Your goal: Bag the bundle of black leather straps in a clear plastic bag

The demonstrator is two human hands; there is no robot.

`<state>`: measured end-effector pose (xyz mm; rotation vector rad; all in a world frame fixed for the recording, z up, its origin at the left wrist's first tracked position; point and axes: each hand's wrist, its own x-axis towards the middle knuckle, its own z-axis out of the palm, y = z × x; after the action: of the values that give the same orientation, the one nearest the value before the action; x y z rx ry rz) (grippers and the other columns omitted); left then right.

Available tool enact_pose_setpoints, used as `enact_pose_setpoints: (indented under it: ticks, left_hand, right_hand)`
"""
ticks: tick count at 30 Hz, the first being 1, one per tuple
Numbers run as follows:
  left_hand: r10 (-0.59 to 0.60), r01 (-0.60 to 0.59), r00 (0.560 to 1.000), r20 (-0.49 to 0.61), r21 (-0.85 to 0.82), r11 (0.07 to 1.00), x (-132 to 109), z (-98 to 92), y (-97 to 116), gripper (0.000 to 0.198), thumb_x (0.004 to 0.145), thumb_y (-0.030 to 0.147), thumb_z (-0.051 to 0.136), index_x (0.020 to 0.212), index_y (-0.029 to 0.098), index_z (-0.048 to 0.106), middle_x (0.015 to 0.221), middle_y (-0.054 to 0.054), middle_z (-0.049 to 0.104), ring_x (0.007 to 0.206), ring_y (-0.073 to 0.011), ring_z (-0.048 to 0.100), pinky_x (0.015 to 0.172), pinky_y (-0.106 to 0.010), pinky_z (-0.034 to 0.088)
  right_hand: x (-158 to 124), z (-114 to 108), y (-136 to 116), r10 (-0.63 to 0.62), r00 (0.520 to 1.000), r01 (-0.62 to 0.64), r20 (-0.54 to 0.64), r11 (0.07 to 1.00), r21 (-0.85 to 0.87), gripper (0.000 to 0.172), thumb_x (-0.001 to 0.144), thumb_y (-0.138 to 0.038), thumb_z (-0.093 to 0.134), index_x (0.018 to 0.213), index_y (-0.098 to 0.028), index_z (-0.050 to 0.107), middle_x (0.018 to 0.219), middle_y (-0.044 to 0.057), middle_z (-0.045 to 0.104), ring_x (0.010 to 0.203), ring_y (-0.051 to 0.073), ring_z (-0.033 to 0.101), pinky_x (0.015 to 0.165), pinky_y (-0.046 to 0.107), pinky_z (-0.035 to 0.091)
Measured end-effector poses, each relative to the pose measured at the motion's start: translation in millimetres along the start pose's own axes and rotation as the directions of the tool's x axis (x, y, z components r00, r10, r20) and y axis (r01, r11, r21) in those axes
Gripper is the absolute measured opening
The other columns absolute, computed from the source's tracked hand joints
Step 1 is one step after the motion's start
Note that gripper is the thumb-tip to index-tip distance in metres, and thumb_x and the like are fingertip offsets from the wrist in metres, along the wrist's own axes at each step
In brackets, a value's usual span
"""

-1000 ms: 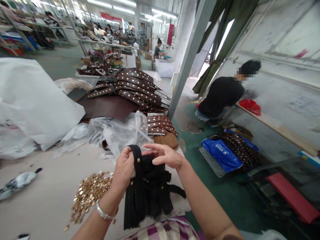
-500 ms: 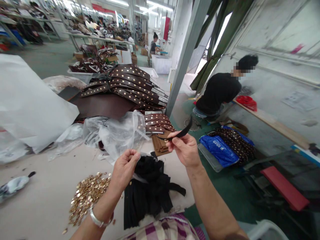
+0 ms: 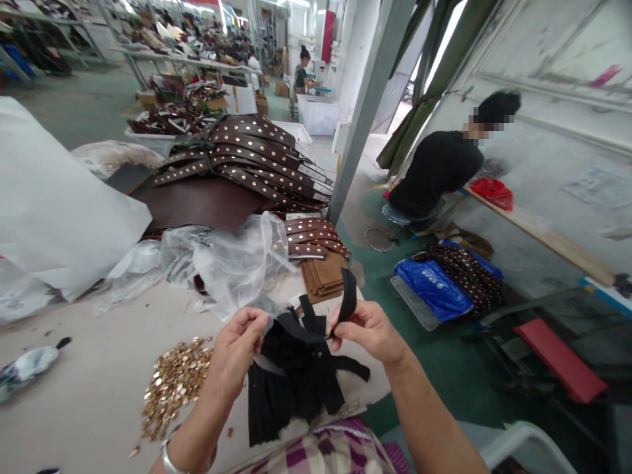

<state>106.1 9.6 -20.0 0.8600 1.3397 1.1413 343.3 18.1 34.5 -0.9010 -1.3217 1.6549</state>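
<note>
My right hand [image 3: 370, 329] pinches a black strip [image 3: 348, 293] that looks like fabric tape; one end curls up above the fingers. From that pinch a dark length runs left towards my left hand [image 3: 241, 349]. The left thumb and fingertips are pressed together, and what lies between them cannot be made out. Below both hands is a heap of similar black strips [image 3: 291, 395] at the table's front edge. To the left of my left forearm, a pile of small shiny gold pieces [image 3: 172, 382] is spread on the pale table [image 3: 89, 375].
Clear plastic [image 3: 232, 257] and brown rectangular pieces [image 3: 323, 276] lie beyond the hands. Behind them are studded brown straps [image 3: 247, 158] and a metal post [image 3: 365, 112]. A person in black [image 3: 434, 171] sits at right, near a blue bag [image 3: 434, 289] on the floor.
My right hand has come down and closer to the black heap, with the strip now curling upward. My left hand has shifted slightly lower and left, still pinched. The view has shifted slightly.
</note>
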Motion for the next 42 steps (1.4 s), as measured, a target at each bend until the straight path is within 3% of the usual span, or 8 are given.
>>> enact_pose_setpoints:
  ticks: [8, 15, 22, 24, 27, 31, 36, 42]
  left_hand:
    - [0.004, -0.006, 1.0, 0.028, 0.081, 0.997, -12.7, -6.4, -4.3, 0.043, 0.071, 0.059, 0.07, 0.073, 0.017, 0.062, 0.053, 0.004, 0.048, 0.051, -0.0114, 0.042, 0.049, -0.022, 0.032]
    - [0.046, -0.043, 0.999, -0.008, 0.192, 0.981, -31.0, -18.2, -10.4, 0.045, 0.07, 0.064, 0.07, 0.075, 0.018, 0.068, 0.054, 0.003, 0.049, 0.053, -0.0128, 0.043, 0.05, -0.023, 0.035]
    - [0.159, -0.163, 0.987, 0.039, 0.273, 0.948, -36.4, -25.6, -24.1, 0.032, 0.081, 0.054, 0.067, 0.08, 0.022, 0.07, 0.063, 0.0, 0.061, 0.057, -0.0155, 0.054, 0.053, -0.025, 0.043]
    - [0.366, -0.371, 0.926, 0.092, 0.395, 0.84, -38.8, -28.1, -24.7, 0.022, 0.087, 0.044, 0.065, 0.083, 0.024, 0.07, 0.069, 0.0, 0.064, 0.061, -0.0149, 0.058, 0.058, -0.025, 0.045]
    - [0.656, -0.648, 0.717, 0.237, 0.572, 0.502, -44.4, -29.4, -28.3, 0.009, 0.093, 0.03, 0.06, 0.092, 0.024, 0.067, 0.08, -0.001, 0.068, 0.068, -0.0134, 0.064, 0.065, -0.022, 0.047]
    - [0.746, -0.743, 0.545, 0.383, 0.633, 0.217, -53.8, -26.0, -40.1, 0.014, 0.094, 0.02, 0.057, 0.107, 0.02, 0.061, 0.08, -0.004, 0.07, 0.066, -0.0144, 0.066, 0.064, -0.024, 0.048]
    - [0.761, -0.778, 0.507, 0.404, 0.594, 0.203, -59.9, -15.4, -48.0, 0.015, 0.092, 0.013, 0.056, 0.106, 0.016, 0.06, 0.07, -0.004, 0.065, 0.059, -0.0173, 0.06, 0.054, -0.029, 0.045]
    - [0.748, -0.776, 0.563, 0.352, 0.535, 0.332, -60.2, -10.1, -47.5, 0.014, 0.094, 0.01, 0.052, 0.099, 0.018, 0.062, 0.069, -0.002, 0.059, 0.06, -0.0162, 0.056, 0.055, -0.028, 0.045]
  right_hand:
    - [-14.6, 9.6, 2.5, 0.087, 0.992, -0.099, 0.09, 0.985, 0.139, 0.018, 0.078, -0.028, 0.082, 0.085, -0.015, 0.072, 0.077, 0.004, 0.072, 0.059, 0.014, 0.071, 0.055, 0.02, 0.057]
    - [-26.9, 24.1, 17.4, 0.032, 0.999, -0.033, -0.006, 0.99, -0.141, 0.016, 0.083, -0.029, 0.076, 0.087, -0.014, 0.072, 0.077, 0.003, 0.07, 0.067, 0.013, 0.07, 0.064, 0.022, 0.057]
    - [-38.7, 37.8, 25.4, 0.039, 0.999, -0.033, 0.029, 0.984, -0.172, 0.012, 0.085, -0.026, 0.072, 0.089, -0.014, 0.072, 0.075, 0.004, 0.071, 0.065, 0.015, 0.07, 0.061, 0.022, 0.055]
    - [-38.5, 41.5, 23.5, -0.056, 0.998, 0.052, 0.0, 0.931, -0.361, 0.008, 0.088, -0.022, 0.068, 0.09, -0.015, 0.073, 0.076, 0.004, 0.072, 0.068, 0.015, 0.07, 0.065, 0.023, 0.054]
    - [-42.9, 48.3, 18.8, -0.208, 0.978, 0.174, 0.011, 0.787, -0.592, 0.008, 0.089, -0.018, 0.066, 0.094, -0.019, 0.072, 0.086, 0.006, 0.074, 0.08, 0.017, 0.071, 0.076, 0.026, 0.055]
    - [-61.0, 56.4, 17.9, -0.345, 0.937, 0.282, 0.051, 0.663, -0.693, 0.024, 0.087, -0.012, 0.065, 0.105, -0.027, 0.067, 0.093, 0.005, 0.076, 0.09, 0.019, 0.072, 0.082, 0.028, 0.057]
    - [-77.9, 60.6, 28.8, -0.387, 0.908, 0.354, 0.163, 0.498, -0.792, 0.022, 0.088, -0.015, 0.06, 0.105, -0.028, 0.062, 0.088, 0.005, 0.075, 0.083, 0.017, 0.073, 0.078, 0.024, 0.058]
    - [-70.1, 64.2, 58.6, -0.325, 0.911, 0.377, 0.252, 0.418, -0.826, 0.014, 0.096, -0.025, 0.051, 0.1, -0.019, 0.062, 0.103, 0.013, 0.072, 0.099, 0.02, 0.072, 0.08, 0.024, 0.059]
